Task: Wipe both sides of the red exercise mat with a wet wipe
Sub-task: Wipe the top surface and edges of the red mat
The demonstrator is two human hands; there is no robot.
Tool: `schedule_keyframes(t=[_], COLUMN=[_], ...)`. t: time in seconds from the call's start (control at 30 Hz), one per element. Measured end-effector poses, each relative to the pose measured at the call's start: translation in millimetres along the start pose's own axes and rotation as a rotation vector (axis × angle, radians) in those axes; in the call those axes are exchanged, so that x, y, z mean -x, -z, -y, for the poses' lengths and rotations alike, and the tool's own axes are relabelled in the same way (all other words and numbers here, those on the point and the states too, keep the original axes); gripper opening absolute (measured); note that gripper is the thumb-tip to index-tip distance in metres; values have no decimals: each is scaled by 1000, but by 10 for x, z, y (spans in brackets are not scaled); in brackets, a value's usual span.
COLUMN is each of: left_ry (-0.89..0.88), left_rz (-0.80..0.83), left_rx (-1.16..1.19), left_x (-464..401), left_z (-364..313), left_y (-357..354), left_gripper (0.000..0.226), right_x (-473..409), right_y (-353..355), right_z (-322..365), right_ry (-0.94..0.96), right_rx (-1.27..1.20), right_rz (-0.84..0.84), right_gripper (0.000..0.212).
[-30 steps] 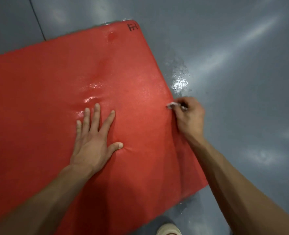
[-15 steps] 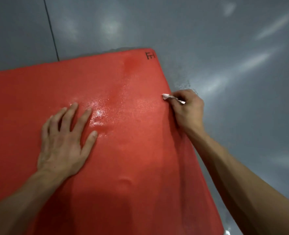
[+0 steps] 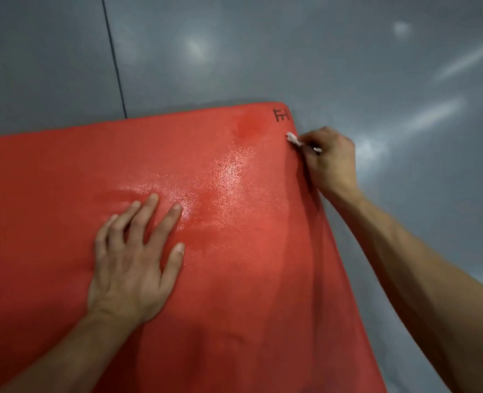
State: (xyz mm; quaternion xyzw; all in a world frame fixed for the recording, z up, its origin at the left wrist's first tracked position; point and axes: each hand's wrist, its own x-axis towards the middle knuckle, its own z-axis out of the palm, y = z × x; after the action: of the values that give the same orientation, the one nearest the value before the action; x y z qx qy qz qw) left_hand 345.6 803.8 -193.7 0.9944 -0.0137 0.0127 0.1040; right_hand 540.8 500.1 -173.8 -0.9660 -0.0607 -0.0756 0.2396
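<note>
Mat [image 3: 64,171] lies on the floor [image 3: 404,66]; left hand [image 3: 132,256] presses it flat-fingered while right hand [image 3: 332,160] pinches the wipe [image 3: 293,138] along its edge. Next, likely the far corner.

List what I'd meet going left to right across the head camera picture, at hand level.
Flat red foam exercise mat → left hand spread flat on it → wet glistening patch → small white wet wipe → right hand pinching it → glossy grey floor.
</note>
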Motion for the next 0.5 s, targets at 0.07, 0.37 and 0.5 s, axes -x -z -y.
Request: schedule_keyframes(t=[0.07,0.37,0.5], left_ry=[1,-2,1], left_rz=[4,21,28], left_rx=[0,2,8], left_x=[-7,-11,-15], left_z=[5,27,28], left_y=[14,5,11], left_gripper=[62,61,60], right_x=[332,-606,-417], right_y=[142,-230,-83], right_z=[-22,255,47], right_ry=[-25,-33,-105], right_rx=[-35,-127,-84], right_rz=[18,14,77], right_gripper=[11,14,19])
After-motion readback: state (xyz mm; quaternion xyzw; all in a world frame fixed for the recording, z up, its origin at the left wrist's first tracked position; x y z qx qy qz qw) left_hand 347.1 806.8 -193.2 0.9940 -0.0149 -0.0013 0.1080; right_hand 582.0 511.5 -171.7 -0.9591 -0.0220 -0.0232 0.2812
